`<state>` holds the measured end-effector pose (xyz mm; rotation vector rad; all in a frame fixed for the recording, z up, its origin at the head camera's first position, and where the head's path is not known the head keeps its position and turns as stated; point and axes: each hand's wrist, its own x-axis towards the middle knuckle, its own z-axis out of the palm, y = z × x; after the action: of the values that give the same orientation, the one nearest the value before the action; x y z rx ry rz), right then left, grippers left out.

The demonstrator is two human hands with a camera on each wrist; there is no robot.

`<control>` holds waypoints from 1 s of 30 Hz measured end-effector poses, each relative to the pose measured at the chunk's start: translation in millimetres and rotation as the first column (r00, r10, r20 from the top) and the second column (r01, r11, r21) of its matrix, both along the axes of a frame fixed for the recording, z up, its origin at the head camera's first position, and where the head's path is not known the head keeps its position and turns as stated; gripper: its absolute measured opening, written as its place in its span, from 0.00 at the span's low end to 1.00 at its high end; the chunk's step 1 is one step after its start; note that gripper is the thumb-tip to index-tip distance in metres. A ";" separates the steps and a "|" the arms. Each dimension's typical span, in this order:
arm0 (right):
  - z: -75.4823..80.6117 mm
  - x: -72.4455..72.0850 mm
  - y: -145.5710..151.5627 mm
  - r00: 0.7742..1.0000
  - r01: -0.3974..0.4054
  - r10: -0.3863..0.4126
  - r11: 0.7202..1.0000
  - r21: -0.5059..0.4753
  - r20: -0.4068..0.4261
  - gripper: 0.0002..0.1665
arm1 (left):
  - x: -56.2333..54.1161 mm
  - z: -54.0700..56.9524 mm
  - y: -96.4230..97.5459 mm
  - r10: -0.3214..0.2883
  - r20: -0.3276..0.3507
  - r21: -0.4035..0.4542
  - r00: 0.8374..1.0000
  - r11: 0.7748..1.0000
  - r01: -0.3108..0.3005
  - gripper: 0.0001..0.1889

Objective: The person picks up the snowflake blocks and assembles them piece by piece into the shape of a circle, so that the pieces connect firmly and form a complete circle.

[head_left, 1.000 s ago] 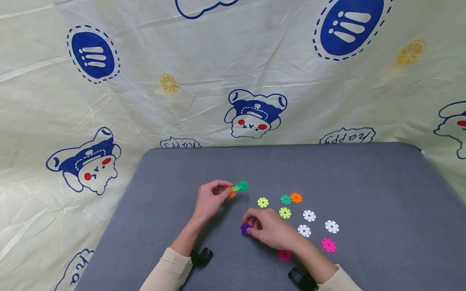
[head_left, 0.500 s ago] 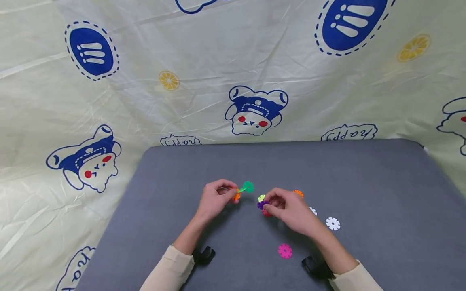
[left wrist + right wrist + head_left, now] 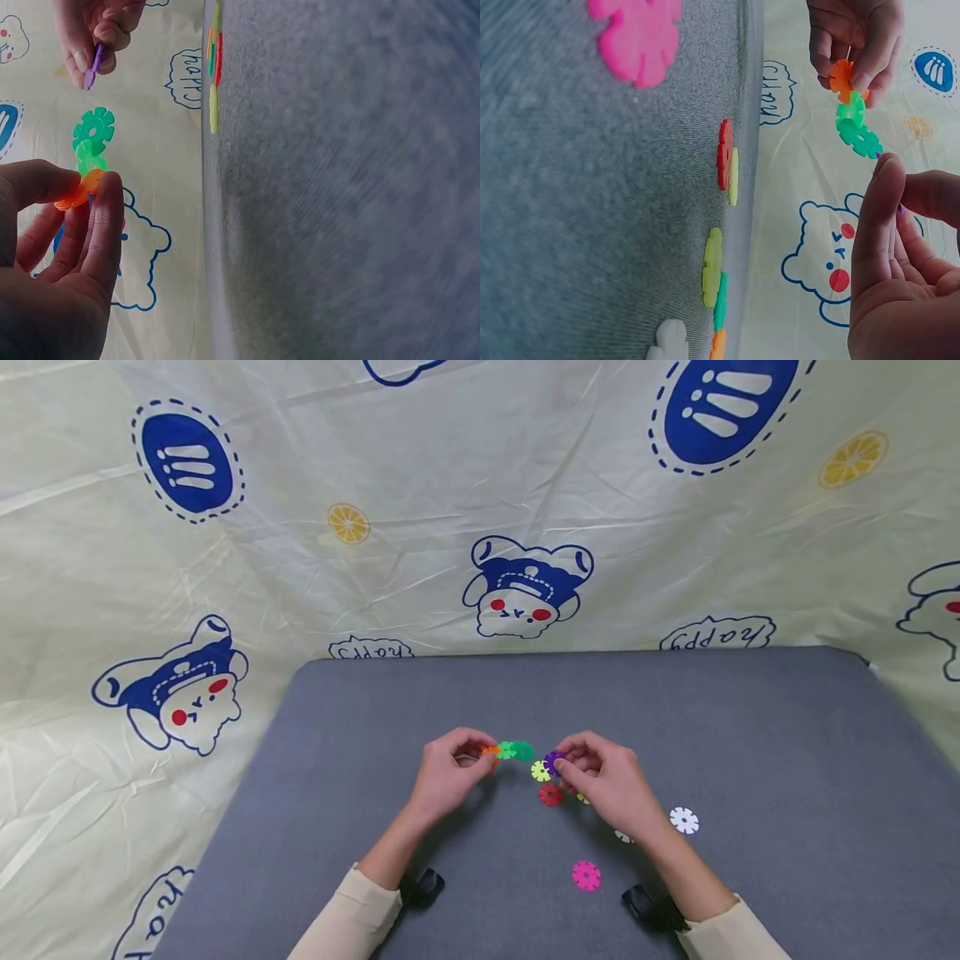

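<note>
My left hand [image 3: 450, 772] pinches an orange notched snowflake disc [image 3: 82, 189] between thumb and fingers. Joined to it in a short chain are a light green disc [image 3: 90, 159] and a darker green disc [image 3: 94, 129], which point toward my other hand. My right hand [image 3: 611, 785] holds a purple snowflake disc [image 3: 552, 764] by its edge, fingertips covering part of it. In the left wrist view the purple disc [image 3: 93, 69] is edge-on, a short gap beyond the end of the chain. Both hands are raised above the grey table [image 3: 360, 710].
Loose discs lie on the table around and below my right hand: a yellow-green one [image 3: 539, 772], a red one [image 3: 551, 794], a pink one [image 3: 587, 875] and a white one [image 3: 684, 820]. Green [image 3: 721, 301] and orange [image 3: 718, 346] discs show edge-on in the right wrist view. A printed cloth [image 3: 420, 585] hangs behind.
My right hand has carried the purple disc forward and rightward, up level with the chain. My left hand has shifted slightly right, and the chain has turned so the light green disc shows its face.
</note>
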<state>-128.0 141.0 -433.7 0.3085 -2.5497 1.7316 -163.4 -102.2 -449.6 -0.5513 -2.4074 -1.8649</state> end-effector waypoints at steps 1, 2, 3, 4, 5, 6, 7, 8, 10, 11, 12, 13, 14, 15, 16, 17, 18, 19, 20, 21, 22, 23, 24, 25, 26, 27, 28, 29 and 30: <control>0.0 -0.3 0.0 1.000 0.000 0.001 1.000 -0.016 0.017 0.08 | 0.5 0.0 0.9 0.001 -0.021 -0.008 1.000 1.000 -0.002 0.06; -0.1 -0.7 0.0 1.000 0.000 0.001 1.000 -0.030 0.031 0.09 | 0.9 0.2 1.9 0.002 -0.039 -0.014 0.999 1.000 -0.002 0.06; -0.4 -1.1 0.1 0.999 -0.002 0.004 0.999 -0.047 0.045 0.09 | 1.3 0.2 2.8 0.001 -0.047 -0.011 0.999 1.000 -0.001 0.06; -0.5 -1.4 -0.1 0.998 -0.005 0.008 0.998 -0.067 0.056 0.09 | 3.9 4.9 4.3 -0.001 -0.057 -0.011 0.998 1.000 0.000 0.06; -0.8 -1.7 0.1 0.997 -0.007 0.013 0.996 -0.086 0.070 0.10 | 6.2 9.5 5.6 -0.004 -0.069 -0.016 0.998 1.000 0.003 0.06; -1.1 -1.9 0.4 0.996 -0.009 0.017 0.995 -0.100 0.082 0.10 | 6.5 9.7 6.3 -0.008 -0.076 -0.013 0.997 1.000 0.007 0.06; -1.4 -2.1 0.6 0.995 -0.011 0.021 0.993 -0.114 0.093 0.11 | 6.8 9.9 6.8 -0.014 -0.082 -0.010 0.997 1.000 0.013 0.06; -1.9 -2.4 0.8 0.994 -0.015 0.028 0.992 -0.125 0.102 0.11 | 7.4 10.2 7.3 -0.018 -0.089 -0.011 0.996 1.000 0.017 0.06; -2.8 -3.0 1.2 0.992 -0.021 0.038 0.990 -0.143 0.117 0.12 | 8.1 10.4 7.7 -0.025 -0.103 -0.017 0.994 1.000 0.024 0.06; -3.1 -3.2 1.5 0.991 -0.022 0.041 0.989 -0.148 0.126 0.13 | 5.9 5.5 7.3 -0.028 -0.113 -0.021 0.993 0.999 0.026 0.06; -3.3 -3.3 1.5 0.990 -0.023 0.044 0.988 -0.151 0.133 0.13 | 3.9 0.6 7.0 -0.029 -0.119 -0.020 0.992 0.999 0.027 0.07; -3.4 -3.5 1.5 0.989 -0.026 0.048 0.987 -0.156 0.138 0.13 | 3.9 0.2 7.2 -0.029 -0.130 -0.028 0.991 0.999 0.026 0.07; -3.6 -3.7 1.4 0.988 -0.028 0.051 0.987 -0.158 0.143 0.14 | 3.8 -0.2 7.5 -0.029 -0.139 -0.034 0.990 0.999 0.025 0.07; -3.5 -3.8 1.3 0.988 -0.030 0.054 0.986 -0.161 0.148 0.14 | 3.6 -0.6 7.7 -0.031 -0.146 -0.038 0.989 0.999 0.025 0.07; -3.5 -3.7 1.3 0.986 -0.032 0.058 0.986 -0.165 0.154 0.14 | 3.5 -0.9 8.0 -0.032 -0.155 -0.044 0.987 0.999 0.025 0.07; -3.6 -3.7 1.1 0.985 -0.035 0.062 0.985 -0.169 0.159 0.15 | 3.5 -1.1 8.4 -0.032 -0.160 -0.049 0.987 0.999 0.025 0.07; -3.8 -3.7 0.9 0.985 -0.038 0.067 0.984 -0.173 0.162 0.15 | 3.4 -1.4 8.7 -0.033 -0.163 -0.050 0.986 0.998 0.025 0.06; -4.0 -3.8 0.4 0.984 -0.042 0.072 0.983 -0.180 0.164 0.15 | 3.3 -1.6 9.1 -0.034 -0.166 -0.052 0.986 0.998 0.026 0.06; -4.3 -3.8 0.0 0.983 -0.044 0.075 0.982 -0.185 0.166 0.15 | 3.4 -1.5 9.5 -0.035 -0.166 -0.050 0.985 0.998 0.027 0.06; -4.6 -3.7 -0.5 0.982 -0.046 0.079 0.980 -0.193 0.170 0.14 | 3.6 -1.6 9.8 -0.036 -0.166 -0.049 0.986 0.998 0.028 0.06; -5.0 -3.5 -1.1 0.981 -0.045 0.082 0.978 -0.204 0.174 0.14 | 4.0 -1.6 10.1 -0.036 -0.163 -0.049 0.986 0.998 0.028 0.06; -5.4 -3.4 -1.8 0.981 -0.043 0.082 0.976 -0.213 0.175 0.14 | 4.5 -1.4 10.4 -0.036 -0.162 -0.049 0.986 0.998 0.028 0.06; -6.0 -3.4 -2.4 0.981 -0.043 0.083 0.974 -0.223 0.175 0.13 | 5.2 -0.8 10.6 -0.035 -0.164 -0.046 0.986 0.999 0.028 0.06; -6.5 -3.4 -2.9 0.981 -0.041 0.082 0.972 -0.231 0.175 0.13 | 6.4 0.6 11.2 -0.036 -0.168 -0.042 0.985 0.999 0.029 0.06; -6.9 -3.3 -3.5 0.981 -0.037 0.080 0.972 -0.234 0.176 0.13 | 8.7 4.2 11.7 -0.037 -0.172 -0.038 0.984 0.999 0.031 0.06; -7.4 -3.1 -3.9 0.981 -0.035 0.078 0.971 -0.235 0.175 0.13 | 10.9 7.7 12.2 -0.040 -0.178 -0.036 0.983 0.999 0.034 0.06; -7.8 -3.0 -4.5 0.983 -0.033 0.073 0.973 -0.230 0.170 0.13 | 13.2 11.5 12.8 -0.046 -0.183 -0.034 0.982 0.999 0.041 0.06; -8.1 -2.8 -4.9 0.984 -0.030 0.067 0.975 -0.220 0.166 0.12 | 15.5 15.6 13.3 -0.054 -0.186 -0.032 0.981 0.998 0.049 0.05; -8.3 -2.7 -5.1 0.985 -0.025 0.060 0.977 -0.210 0.163 0.12 | 18.0 20.3 13.7 -0.062 -0.184 -0.031 0.981 0.998 0.058 0.05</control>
<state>-130.7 135.9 -442.0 0.2165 -2.4551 2.1027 -145.4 -88.4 -429.3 -0.7706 -2.3224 -1.7209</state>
